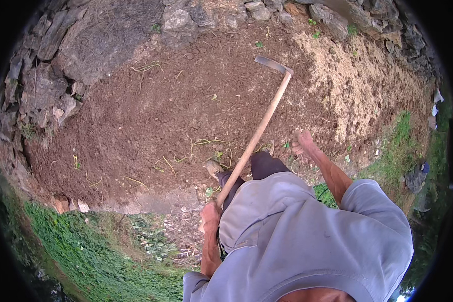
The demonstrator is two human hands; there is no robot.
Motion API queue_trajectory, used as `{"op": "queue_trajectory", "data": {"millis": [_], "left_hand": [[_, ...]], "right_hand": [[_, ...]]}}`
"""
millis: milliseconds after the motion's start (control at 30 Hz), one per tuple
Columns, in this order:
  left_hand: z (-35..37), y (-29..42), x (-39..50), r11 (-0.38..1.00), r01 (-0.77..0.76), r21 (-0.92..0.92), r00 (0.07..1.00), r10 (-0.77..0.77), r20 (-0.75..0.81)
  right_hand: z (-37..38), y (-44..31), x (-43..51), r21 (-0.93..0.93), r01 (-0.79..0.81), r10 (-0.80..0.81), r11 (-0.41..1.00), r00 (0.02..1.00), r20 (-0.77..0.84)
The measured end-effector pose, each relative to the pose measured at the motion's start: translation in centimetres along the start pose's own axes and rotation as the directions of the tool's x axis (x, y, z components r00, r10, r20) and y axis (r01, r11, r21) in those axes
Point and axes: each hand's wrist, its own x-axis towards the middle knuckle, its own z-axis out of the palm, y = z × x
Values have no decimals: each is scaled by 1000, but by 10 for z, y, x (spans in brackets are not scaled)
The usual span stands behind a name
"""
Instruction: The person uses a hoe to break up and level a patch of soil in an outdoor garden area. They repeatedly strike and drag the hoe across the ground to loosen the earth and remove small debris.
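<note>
My left hand (pixel 210 218) grips the lower end of the wooden handle of a hoe (pixel 257 132). The handle slants up and to the right across the view. Its metal blade (pixel 270 63) lies over brown loose soil (pixel 181 98) near the stone wall. My right hand (pixel 302 142) is off the handle, held out to the right above the soil; its fingers look curled, and whether something is in them cannot be told. Pale, straw-like material (pixel 343 87) covers the soil at the upper right. Plant stems (pixel 207 142) lie near my shoes.
Rough stones (pixel 179 22) edge the soil at the top and left, with a large boulder (pixel 109 37) at the upper left. Dense green plants (pixel 90 253) grow below the soil's lower edge. Grass (pixel 394 147) is at the right. My shoe (pixel 213 168) stands on the soil.
</note>
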Motion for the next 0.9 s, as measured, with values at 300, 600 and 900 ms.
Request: {"op": "queue_trajectory", "data": {"millis": [300,600,900], "left_hand": [[24,-42,37,999,-46,-10,997,46,62],[8,-72,75,986,-164,-41,986,166,37],[-38,-53,101,973,-205,107,976,194,102]], "right_hand": [[-129,106,-68,457,-86,213,885,948,-235],[-48,294,-88,89,-156,180,984,866,-467],[-6,416,-53,-673,186,-398,716,901,-174]]}}
